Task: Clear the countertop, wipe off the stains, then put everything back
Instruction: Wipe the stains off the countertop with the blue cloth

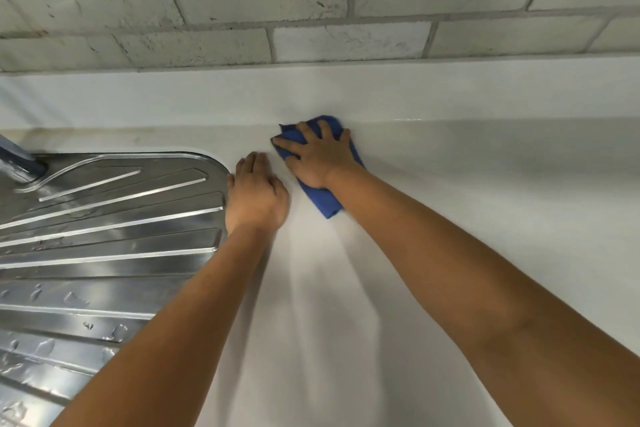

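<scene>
Counter [467, 218]: white, bare across the visible stretch; no loose items in view on it.
Cloth [327, 199]: blue, folded, flat on the counter near the back upstand, just right of the drainer.
Right hand [318, 158]: palm down on the cloth, fingers spread, pressing rather than pinching; grip not closed round it.
Left hand [255, 196]: flat on the bare counter beside the drainer's corner, grip released, holding nothing, apparently bracing.
Drainer [114, 229]: steel, ribbed, with water droplets on the near part.
Stains: faint brownish discolouring along the back edge [86, 132] behind the drainer; none clear under the cloth.
Step in hand: wiping, judged from the cleared surface and pressed cloth.
Next move: likely carry the cloth left along the back edge, with firm pressure into the corner seam; the returning of items is not yet begun.
</scene>
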